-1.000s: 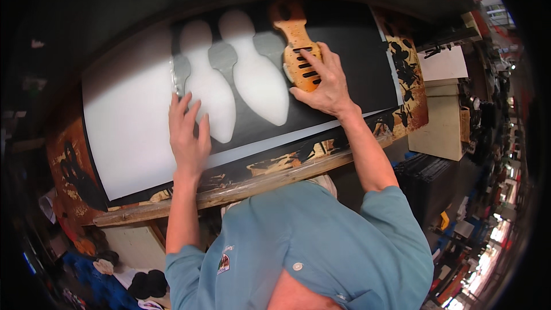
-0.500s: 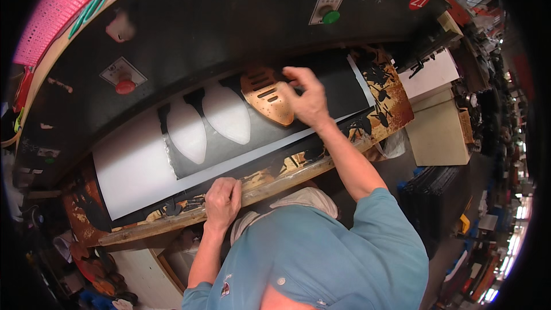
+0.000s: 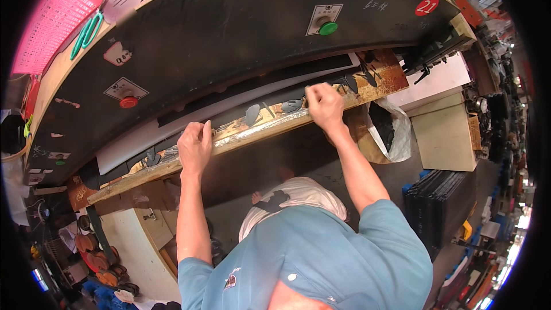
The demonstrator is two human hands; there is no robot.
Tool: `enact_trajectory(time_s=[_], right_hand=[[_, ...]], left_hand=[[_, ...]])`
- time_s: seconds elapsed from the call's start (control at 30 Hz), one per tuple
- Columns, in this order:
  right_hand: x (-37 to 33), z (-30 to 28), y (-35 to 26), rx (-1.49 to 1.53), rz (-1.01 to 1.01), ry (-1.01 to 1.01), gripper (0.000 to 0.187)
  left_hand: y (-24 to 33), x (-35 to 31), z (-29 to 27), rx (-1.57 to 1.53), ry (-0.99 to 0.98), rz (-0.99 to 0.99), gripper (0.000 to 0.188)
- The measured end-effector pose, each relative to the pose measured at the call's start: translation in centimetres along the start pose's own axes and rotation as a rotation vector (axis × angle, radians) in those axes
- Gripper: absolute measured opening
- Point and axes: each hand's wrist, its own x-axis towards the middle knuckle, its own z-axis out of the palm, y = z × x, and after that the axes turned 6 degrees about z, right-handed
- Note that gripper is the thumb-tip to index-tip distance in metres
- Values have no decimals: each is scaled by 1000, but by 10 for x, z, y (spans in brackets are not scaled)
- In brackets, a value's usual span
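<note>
My left hand (image 3: pixel 195 146) is closed at the wooden front edge (image 3: pixel 264 130) of a worn work table, its fingers curled and their insides hidden. Further right, my right hand (image 3: pixel 325 103) hangs over the same edge, thumb and fingers drawn together; anything inside the grasp is out of sight. Between the hands, dark grey offcuts (image 3: pixel 252 115) lie along the table's near strip. Behind them a white sheet (image 3: pixel 135 148) with dark material on it runs in under the black machine front (image 3: pixel 229 28).
The machine front carries a red button (image 3: pixel 128 102) and a green button (image 3: pixel 328 28). A pink basket (image 3: pixel 63 20) and green-handled scissors (image 3: pixel 87 34) sit on top at left. At right are a plastic bag (image 3: pixel 396 138), a beige cabinet (image 3: pixel 445 132) and a black stack (image 3: pixel 442 204).
My right hand has left the slotted copper-coloured plate and come back to the front edge, closing. The plate and two pale pointed shapes are now hidden behind the machine front. The view has shifted.
</note>
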Motion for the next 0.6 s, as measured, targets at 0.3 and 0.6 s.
enact_trajectory(time_s=[0.3,0.6], right_hand=[[-5,13,8,11,-17,-3,13],[-13,7,17,68,-143,-21,14]], left_hand=[[1,6,-1,78,-64,-76,32],[12,-12,8,147,8,-56,38]])
